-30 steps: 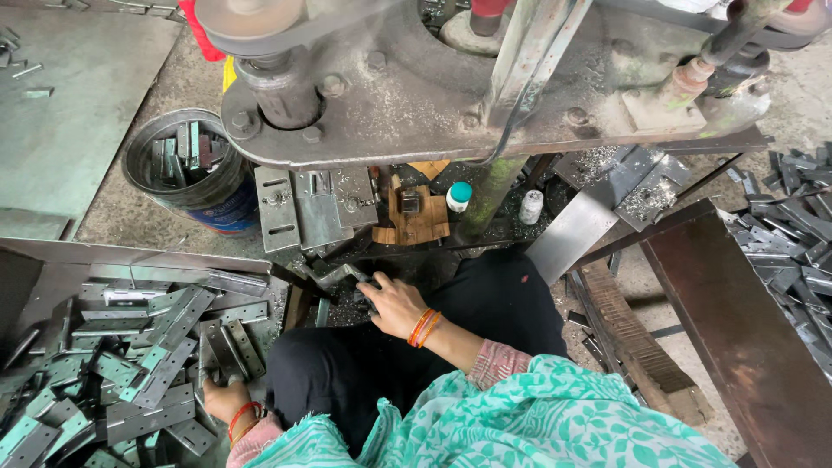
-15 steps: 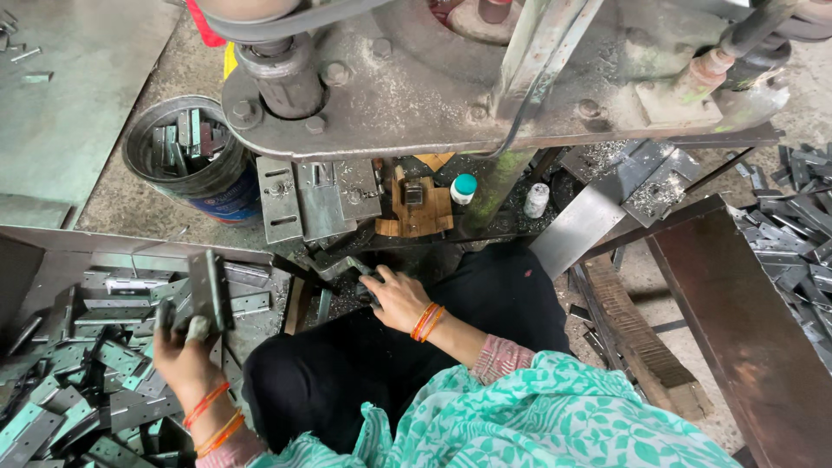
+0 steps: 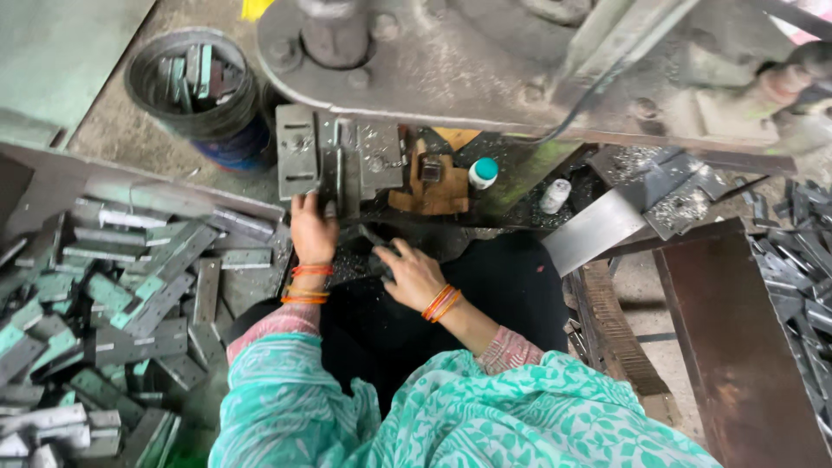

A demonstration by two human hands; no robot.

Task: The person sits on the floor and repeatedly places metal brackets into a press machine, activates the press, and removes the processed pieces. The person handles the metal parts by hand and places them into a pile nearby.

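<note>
Grey steel die block [image 3: 334, 165], at 12 o'clock: left hand [image 3: 312, 230] closed on a strip there; right hand [image 3: 409, 273] curled around another piece. Risk: crushed fingers should the press [image 3: 485, 61] cycle.

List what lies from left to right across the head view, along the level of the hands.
Pile of flat metal strips → left hand at the metal die block → right hand → small white bottle → slanted metal plate → rusty brown tray.
</note>
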